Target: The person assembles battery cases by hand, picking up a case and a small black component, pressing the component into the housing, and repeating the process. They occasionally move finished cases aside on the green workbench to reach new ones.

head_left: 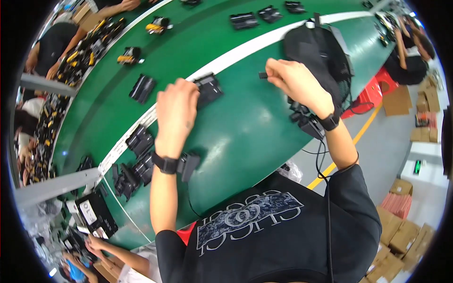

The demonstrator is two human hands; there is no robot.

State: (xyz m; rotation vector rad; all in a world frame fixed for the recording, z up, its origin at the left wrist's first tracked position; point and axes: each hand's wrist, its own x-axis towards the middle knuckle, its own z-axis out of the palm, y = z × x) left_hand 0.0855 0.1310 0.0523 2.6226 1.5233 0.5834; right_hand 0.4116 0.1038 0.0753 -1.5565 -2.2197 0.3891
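Note:
My left hand [177,106] reaches over the white strip of the green table, its fingers curled against the near left edge of a black plastic housing [210,89]. The fingertips are partly hidden, but they seem to grip that edge. To the right, my right hand [299,85] is raised apart from the housing. Between its thumb and forefinger it pinches a small black block [263,75]. A black backpack [316,52] lies just beyond the right hand. Beside my left wrist, several black plastic parts [140,141] sit in a group.
Another black housing [142,88] and yellow-and-black assemblies [130,56] lie on the green belt. More black parts [243,20] are farther along. A grey metal post [59,186] juts in at left. People work at the far side and right. Cardboard boxes [401,233] stand on the right-hand floor.

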